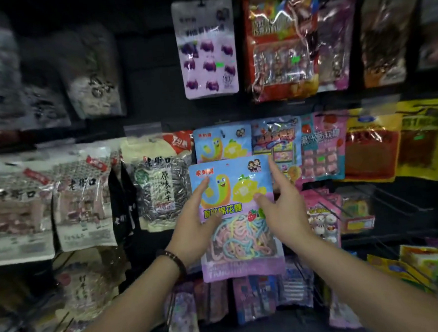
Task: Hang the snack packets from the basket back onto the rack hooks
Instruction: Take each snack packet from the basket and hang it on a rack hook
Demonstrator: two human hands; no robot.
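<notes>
A blue and purple candy packet (237,216) with a yellow-green worm cartoon and pastel strings is held upright in front of the rack. My left hand (193,224) grips its left edge, thumb on the front. My right hand (282,208) holds the right edge, thumb on the front and index finger pointing up behind the top corner. Just above and behind it an identical packet (221,145) hangs from a rack hook. The basket is out of view.
The dark rack wall is crowded with hanging packets: sunflower seed bags (157,185) to the left, a purple candy packet (207,48) above, pink candy (322,146) and red-yellow packets (373,143) to the right. Bare hooks (394,198) jut out at lower right.
</notes>
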